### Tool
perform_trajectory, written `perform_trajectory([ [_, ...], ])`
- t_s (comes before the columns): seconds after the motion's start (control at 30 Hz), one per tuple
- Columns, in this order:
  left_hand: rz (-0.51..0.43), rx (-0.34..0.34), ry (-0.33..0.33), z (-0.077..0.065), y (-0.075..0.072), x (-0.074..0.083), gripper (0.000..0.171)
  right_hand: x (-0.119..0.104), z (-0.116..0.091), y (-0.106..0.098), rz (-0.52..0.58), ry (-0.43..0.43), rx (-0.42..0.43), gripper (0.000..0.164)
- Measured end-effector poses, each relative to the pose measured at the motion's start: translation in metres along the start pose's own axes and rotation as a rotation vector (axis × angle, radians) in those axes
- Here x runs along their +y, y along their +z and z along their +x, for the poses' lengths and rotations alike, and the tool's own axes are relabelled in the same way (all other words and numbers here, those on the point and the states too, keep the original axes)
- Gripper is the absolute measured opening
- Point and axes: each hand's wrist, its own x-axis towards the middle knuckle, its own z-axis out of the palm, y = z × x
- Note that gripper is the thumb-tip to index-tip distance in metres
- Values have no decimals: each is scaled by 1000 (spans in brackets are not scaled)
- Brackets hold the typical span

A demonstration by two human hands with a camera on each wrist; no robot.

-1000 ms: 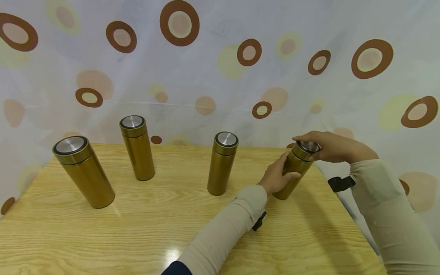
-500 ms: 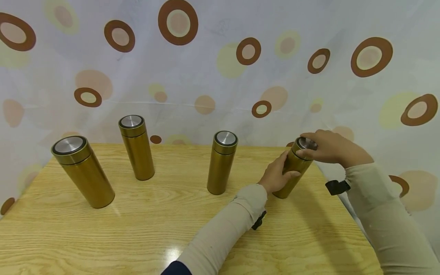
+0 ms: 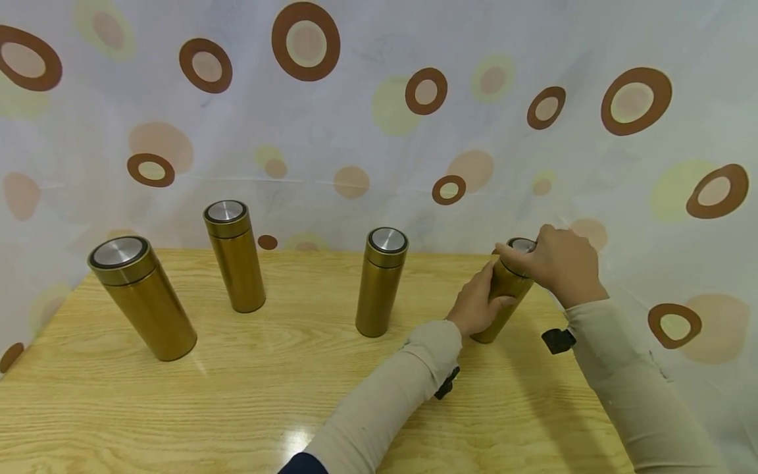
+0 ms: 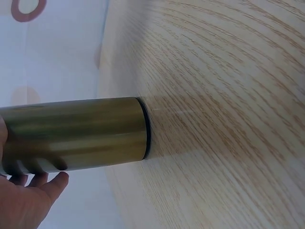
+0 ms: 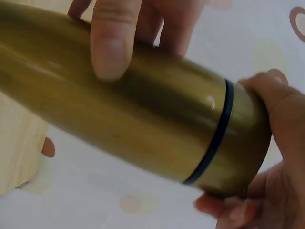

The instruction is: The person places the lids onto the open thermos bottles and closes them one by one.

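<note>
A gold thermos flask (image 3: 516,287) stands on the table at the right, its base on the wood in the left wrist view. My left hand (image 3: 474,304) grips its body, thumb on the near side and fingers round the other. From the right, my right hand (image 3: 565,263) holds the flask's lid (image 5: 240,138) between thumb and fingers; the silver disc on its top partly shows in the head view. A dark ring (image 5: 212,133) runs between lid and body in the right wrist view.
Three similar gold flasks stand upright with lids on: one large flask (image 3: 145,303) at the far left, a slimmer flask (image 3: 238,263) behind it, and another flask (image 3: 380,289) left of the hands. Behind the wooden table (image 3: 249,395) hangs a patterned white backdrop (image 3: 355,131).
My right hand has turned about the lid, its wrist and forearm swinging to the left and its fingers taking a new position. My left hand and the flask body have stayed put.
</note>
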Motion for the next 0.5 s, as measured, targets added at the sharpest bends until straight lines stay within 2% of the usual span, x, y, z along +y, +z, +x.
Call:
perform_trajectory([
  [0.13,-3,-4,13,1,0,0,68,-8,-2,2,-26,96,36,66],
  [0.3,-22,-19,12,1,-3,0,67,-14,-3,-1,-26,157,-6,72],
  [0.43,-21,-22,-1,1,-3,0,69,-14,-3,-3,-26,161,-64,77],
  [0.5,-22,-21,-5,1,-3,1,70,-12,-2,-8,-17,120,-119,81],
])
